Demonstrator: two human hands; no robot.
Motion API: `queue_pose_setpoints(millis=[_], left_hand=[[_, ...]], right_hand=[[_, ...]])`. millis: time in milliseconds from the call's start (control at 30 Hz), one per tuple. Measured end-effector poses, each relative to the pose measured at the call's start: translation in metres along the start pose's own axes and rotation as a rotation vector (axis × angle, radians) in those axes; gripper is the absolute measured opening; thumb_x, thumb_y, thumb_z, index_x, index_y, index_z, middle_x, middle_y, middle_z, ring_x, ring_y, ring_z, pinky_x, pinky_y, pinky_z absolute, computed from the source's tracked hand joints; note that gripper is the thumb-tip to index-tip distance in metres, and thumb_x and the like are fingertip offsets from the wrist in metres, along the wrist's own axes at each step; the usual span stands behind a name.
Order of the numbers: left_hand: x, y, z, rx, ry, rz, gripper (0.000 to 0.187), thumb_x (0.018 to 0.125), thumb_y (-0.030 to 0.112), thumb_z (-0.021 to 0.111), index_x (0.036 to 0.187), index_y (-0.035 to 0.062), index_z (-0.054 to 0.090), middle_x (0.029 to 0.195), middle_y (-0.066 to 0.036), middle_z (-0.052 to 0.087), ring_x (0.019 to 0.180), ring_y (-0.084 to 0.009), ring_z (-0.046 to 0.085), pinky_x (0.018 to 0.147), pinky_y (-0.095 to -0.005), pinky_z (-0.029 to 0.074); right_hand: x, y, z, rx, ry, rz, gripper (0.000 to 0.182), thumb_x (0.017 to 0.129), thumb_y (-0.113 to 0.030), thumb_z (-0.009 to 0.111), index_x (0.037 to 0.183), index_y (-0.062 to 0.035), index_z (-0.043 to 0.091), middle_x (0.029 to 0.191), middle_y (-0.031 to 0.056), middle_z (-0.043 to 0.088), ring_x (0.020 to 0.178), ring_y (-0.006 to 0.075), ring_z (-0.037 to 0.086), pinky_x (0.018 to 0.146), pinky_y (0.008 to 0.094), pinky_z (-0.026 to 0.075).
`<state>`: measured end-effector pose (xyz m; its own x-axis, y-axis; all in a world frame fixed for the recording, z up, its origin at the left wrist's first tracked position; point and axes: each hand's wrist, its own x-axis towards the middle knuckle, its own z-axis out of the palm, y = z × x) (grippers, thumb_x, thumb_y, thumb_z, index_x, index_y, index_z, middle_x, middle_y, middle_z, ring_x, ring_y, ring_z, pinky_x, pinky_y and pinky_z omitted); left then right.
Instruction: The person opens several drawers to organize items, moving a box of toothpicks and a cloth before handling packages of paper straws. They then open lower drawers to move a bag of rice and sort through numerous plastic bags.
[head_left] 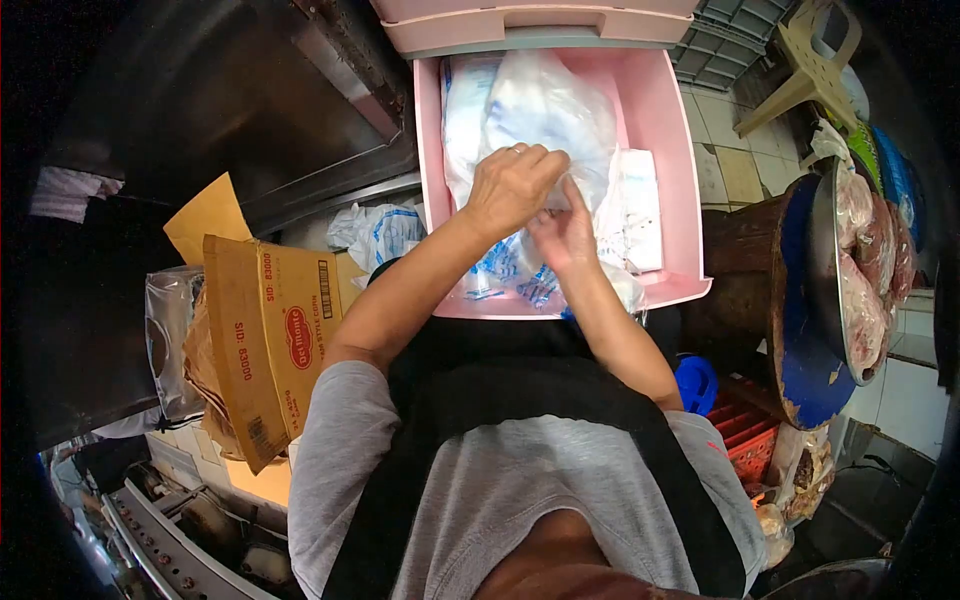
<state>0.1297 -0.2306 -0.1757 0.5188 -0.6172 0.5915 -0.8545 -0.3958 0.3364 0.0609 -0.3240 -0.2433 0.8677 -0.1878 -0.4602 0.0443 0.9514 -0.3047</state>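
A white, translucent plastic bag (550,105) lies bulging in an open pink drawer (686,200). My left hand (512,188) is closed on the gathered near end of this bag, knuckles up. Close beside it on the right, my right hand (566,232) has its fingers curled against the same gathered plastic, thumb raised. What lies inside the bag is blurred by the plastic. Crumpled plastic with blue print (500,262) lies under my hands, partly hidden by them. To the right in the drawer is a white flat pack (641,205).
On the left stands an open cardboard carton (275,330), with a crumpled plastic bag (385,232) beyond it. At right, a metal basin (838,270) of bagged meat sits on a round blue-topped surface (795,310). A red crate (745,430) and beige plastic chair (810,75) are nearby.
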Motion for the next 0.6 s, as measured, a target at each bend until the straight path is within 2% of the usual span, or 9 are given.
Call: queue_pose_setpoints(millis=[67,133,200,267,333,433,500,567,600], left_hand=[[0.007,-0.001,-0.006,0.072,0.053,0.25,0.012,0.078,0.008,0.063,0.089,0.0091,0.061,0.082,-0.007,0.058,0.077,-0.027,0.058,0.064,-0.0365,0.049],[0.019,-0.02,-0.002,0.031,0.14,0.243,0.009,0.08,0.01,0.062,0.089,0.0093,0.06,0.081,-0.009,0.06,0.074,-0.0289,0.059,0.062,-0.0373,0.049],[0.03,-0.04,0.003,-0.017,0.223,0.237,0.007,0.083,0.012,0.061,0.089,0.0096,0.06,0.079,-0.01,0.061,0.072,-0.0307,0.06,0.059,-0.0382,0.049],[0.04,-0.051,0.008,0.032,0.287,-0.131,0.003,0.086,0.014,0.055,0.087,0.0115,0.056,0.069,-0.01,0.062,0.059,-0.0291,0.062,0.048,-0.0405,0.048],[0.042,-0.05,0.013,-0.026,0.367,-0.104,0.005,0.089,0.017,0.054,0.089,0.0123,0.056,0.065,-0.012,0.062,0.057,-0.032,0.062,0.046,-0.0426,0.047],[0.019,-0.022,0.015,-0.107,0.143,-0.085,0.006,0.088,0.019,0.055,0.092,0.0144,0.057,0.066,-0.013,0.063,0.058,-0.0322,0.063,0.048,-0.0435,0.049],[0.007,-0.011,0.013,-0.113,0.111,-0.07,0.01,0.086,0.021,0.057,0.095,0.0157,0.056,0.065,-0.013,0.063,0.058,-0.0333,0.063,0.049,-0.046,0.049],[0.004,-0.035,0.01,0.05,-0.019,-0.184,0.019,0.087,0.027,0.06,0.101,0.0152,0.055,0.065,-0.014,0.063,0.059,-0.0343,0.063,0.051,-0.0449,0.049],[0.005,-0.051,0.006,-0.023,0.021,-0.208,0.02,0.087,0.028,0.06,0.102,0.0148,0.055,0.065,-0.014,0.063,0.058,-0.0345,0.063,0.051,-0.0444,0.049]], right_hand=[[0.025,0.005,0.001,0.051,-0.098,-0.027,0.035,0.091,-0.025,0.057,0.121,-0.0084,0.049,0.124,0.0082,0.047,0.113,0.0231,0.046,0.093,0.0409,0.043],[0.042,0.003,0.009,0.025,-0.135,-0.131,0.047,0.09,-0.023,0.058,0.126,-0.0003,0.039,0.124,0.0152,0.048,0.112,0.0289,0.052,0.097,0.0401,0.045],[0.037,-0.002,0.029,0.037,0.059,-0.114,0.04,0.092,-0.016,0.054,0.125,0.0017,0.038,0.118,0.0182,0.052,0.108,0.033,0.054,0.095,0.0432,0.047],[0.023,-0.006,0.036,0.067,-0.082,-0.034,0.035,0.095,-0.012,0.045,0.125,0.0039,0.037,0.13,0.0249,0.04,0.12,0.0417,0.045,0.101,0.0511,0.042],[0.02,-0.01,0.033,0.083,-0.131,-0.034,0.033,0.094,-0.006,0.043,0.125,0.0037,0.038,0.129,0.0248,0.042,0.118,0.0404,0.047,0.098,0.0531,0.043],[0.051,-0.019,0.025,0.258,-0.164,-0.091,0.026,0.092,-0.002,0.043,0.117,0.0006,0.045,0.111,0.0214,0.054,0.096,0.0335,0.057,0.084,0.0486,0.052],[0.065,-0.023,0.03,-0.219,-0.22,-0.253,0.022,0.09,-0.003,0.043,0.11,0.0025,0.05,0.102,0.02,0.058,0.085,0.0309,0.061,0.076,0.0444,0.055],[0.086,-0.035,0.046,-0.583,0.052,-0.111,0.025,0.088,-0.005,0.046,0.109,0.0073,0.052,0.096,0.0199,0.061,0.081,0.0288,0.064,0.07,0.0384,0.057],[0.08,-0.045,0.053,-0.678,-0.091,-0.062,0.031,0.088,-0.013,0.054,0.108,0.01,0.054,0.093,0.0186,0.064,0.077,0.027,0.066,0.068,0.0339,0.057]])
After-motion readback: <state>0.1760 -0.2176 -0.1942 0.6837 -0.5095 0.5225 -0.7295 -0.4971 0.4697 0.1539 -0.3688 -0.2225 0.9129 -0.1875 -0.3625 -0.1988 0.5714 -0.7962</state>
